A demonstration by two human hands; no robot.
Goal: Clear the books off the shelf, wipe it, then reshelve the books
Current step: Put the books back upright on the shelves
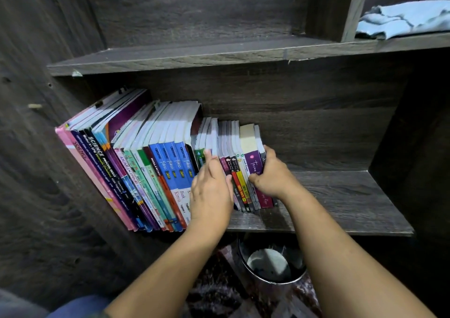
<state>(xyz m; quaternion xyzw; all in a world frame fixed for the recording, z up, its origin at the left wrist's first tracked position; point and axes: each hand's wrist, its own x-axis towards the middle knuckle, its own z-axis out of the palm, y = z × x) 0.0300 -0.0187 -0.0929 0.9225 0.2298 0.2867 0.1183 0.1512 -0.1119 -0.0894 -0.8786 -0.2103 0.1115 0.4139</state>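
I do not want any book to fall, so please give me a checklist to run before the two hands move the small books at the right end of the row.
1. The right hand grips the right end of the small books: ok.
2. The left hand, fingers straight, rests against their left side: ok.
3. The tall books lean against the side wall: ok.
4. Room on the shelf board right of the row: ok.
5. The open bin below the shelf edge may catch a dropped book: not ok.
6. Shelf already wiped: cannot tell.
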